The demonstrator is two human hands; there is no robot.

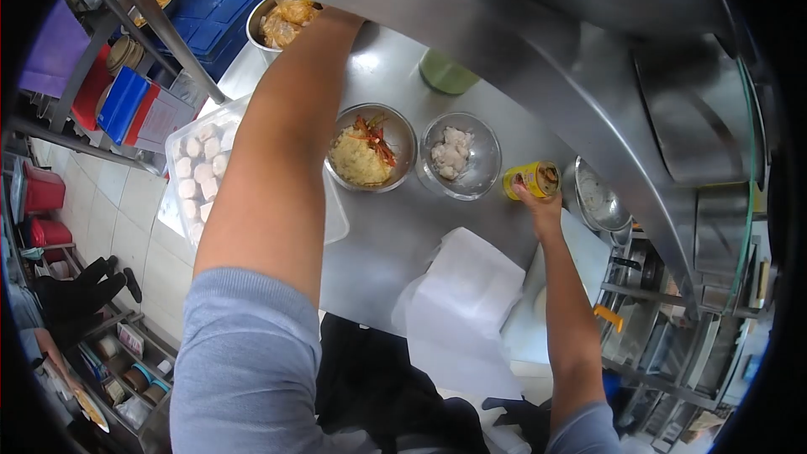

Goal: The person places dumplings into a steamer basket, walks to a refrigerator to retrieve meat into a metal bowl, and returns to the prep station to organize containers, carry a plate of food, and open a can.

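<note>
My right hand [540, 200] is wrapped round a yellow can [531, 180] at the right of the steel table. Stretched forward, my left arm ends behind the steel shelf bar, near a metal pot [262, 32] of bagged orange food; the left hand's fingers are hidden. Between my arms stand a metal bowl [407, 136] with yellow mash and red strips [374, 141], and a second metal bowl [488, 170] holding pale, lumpy food [452, 153].
Pale round pieces fill a clear plastic tray [336, 212] under my left forearm. White sheets [466, 311] lie at the near edge. A green container [448, 73] stands at the back. A curved steel shelf [496, 42] overhangs the table. Another person's arm [52, 351] shows at lower left.
</note>
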